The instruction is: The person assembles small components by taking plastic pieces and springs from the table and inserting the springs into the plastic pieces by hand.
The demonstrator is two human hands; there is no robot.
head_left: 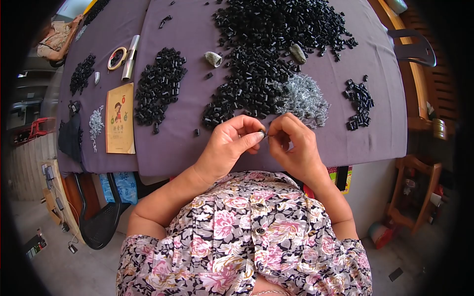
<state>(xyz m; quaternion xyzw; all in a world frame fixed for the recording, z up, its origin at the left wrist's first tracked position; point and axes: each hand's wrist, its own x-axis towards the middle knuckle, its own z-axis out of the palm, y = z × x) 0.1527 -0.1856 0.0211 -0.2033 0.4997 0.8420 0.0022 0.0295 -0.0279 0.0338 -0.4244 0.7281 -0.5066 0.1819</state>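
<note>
My left hand (228, 144) is closed in a pinch near the table's front edge, with a small black plastic piece (263, 132) partly showing at its fingertips. Close beside it, my right hand (295, 145) is also pinched, its fingertips meeting the left ones at that piece. What the right fingers hold is mostly hidden. Just beyond the hands lies a big heap of small black plastic pieces (256, 74). A pile of thin silver springs (303, 101) rests against the heap, behind the right hand.
Smaller groups of black pieces lie left (160, 86) and right (359, 103). Two grey stones (213, 59) (297, 53) sit by the heap. Farther left are a yellow booklet (120, 118), a tape roll (117, 58), a clear roll (130, 56) and small whitish pieces (96, 126).
</note>
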